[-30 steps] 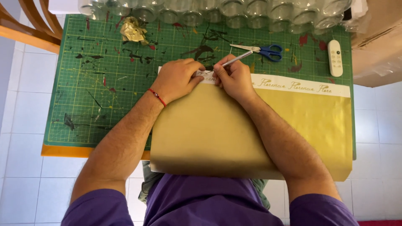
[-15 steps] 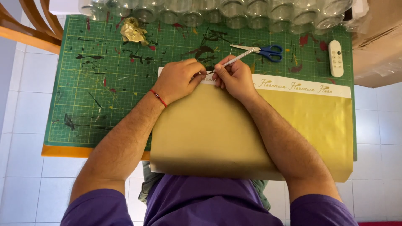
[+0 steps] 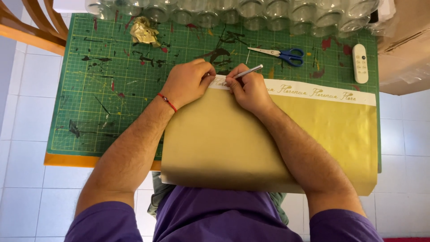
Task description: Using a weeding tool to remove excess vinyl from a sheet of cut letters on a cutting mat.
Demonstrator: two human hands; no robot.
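Observation:
A large gold sheet (image 3: 224, 139) with a white strip (image 3: 313, 92) of gold lettering along its far edge lies over a green cutting mat (image 3: 112, 112). My left hand (image 3: 188, 83) presses down on the sheet's far left corner. My right hand (image 3: 248, 87) grips a thin silver tool (image 3: 248, 71), its tip at the left end of the white strip, close to the left fingers. A red bracelet circles my left wrist.
Blue-handled scissors (image 3: 280, 54) and a white remote (image 3: 359, 62) lie on the mat's far side. A crumpled gold scrap (image 3: 144, 32) sits at the far left. A row of glass jars (image 3: 233, 11) lines the back. A cardboard box (image 3: 405, 45) stands at right, wooden chair parts (image 3: 31, 27) at left.
My right hand and the silver tool have shifted slightly along the white strip; the left hand stays pressed on the corner.

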